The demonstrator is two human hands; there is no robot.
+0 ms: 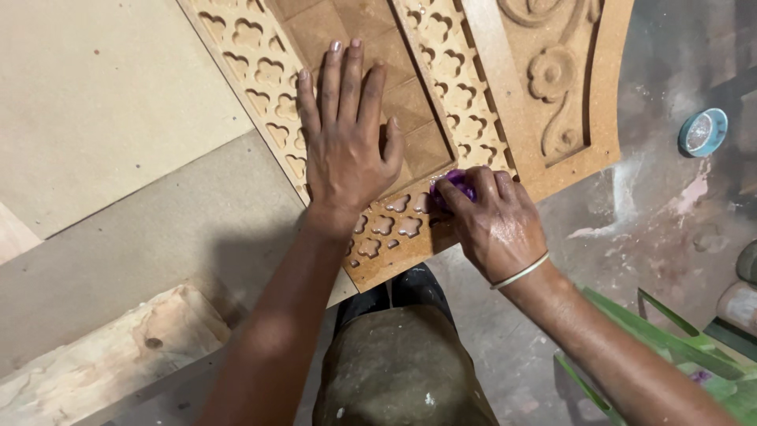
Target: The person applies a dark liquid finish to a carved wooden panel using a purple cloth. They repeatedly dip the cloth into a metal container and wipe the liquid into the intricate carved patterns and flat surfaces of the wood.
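Left hand [344, 142] lies flat and spread on the carved panel [441, 87] while right hand [493, 221] pinches a purple pad [460, 183] at its near edge, rubbing apparently unfinished

A small round blue tin [702, 132] on the dusty floor, a rough timber block [102, 355], green slats [670, 347].

Tan carved panel [441, 71] with floral cutouts, purple pad [460, 184], blue tin [702, 132]

left hand [344, 150] flat on carved panel [473, 95] | right hand [493, 221] pinching purple piece [460, 183]
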